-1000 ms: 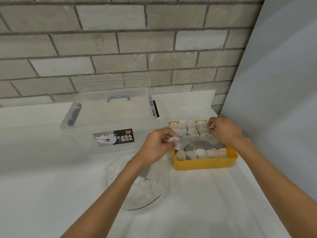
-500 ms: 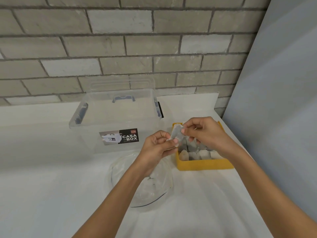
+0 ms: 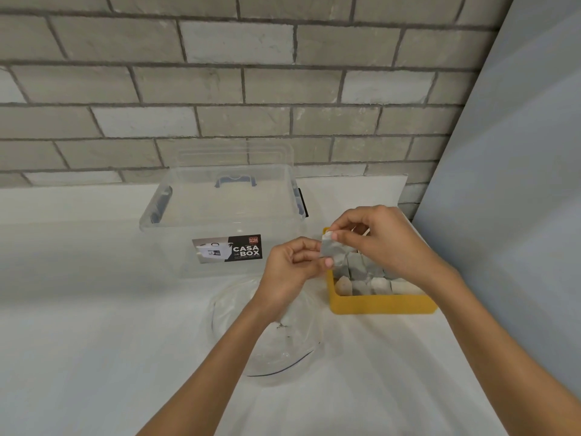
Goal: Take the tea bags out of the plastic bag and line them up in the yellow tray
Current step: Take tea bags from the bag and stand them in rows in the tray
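The white table (image 3: pixel 94 341) spans the lower frame, with a clear storage box (image 3: pixel 220 215) at centre. Below the box, the plastic bag (image 3: pixel 283 350) lies flattened and looks nearly emptied, though its contents are hard to read. Right of centre, the yellow tray (image 3: pixel 380 305) holds rows of tea bags (image 3: pixel 358 269) and seems almost full. Over its left edge, the left hand (image 3: pixel 289 272) and right hand (image 3: pixel 386 243) both pinch one tea bag (image 3: pixel 333 251) by the fingertips; placing it is probably among the last steps
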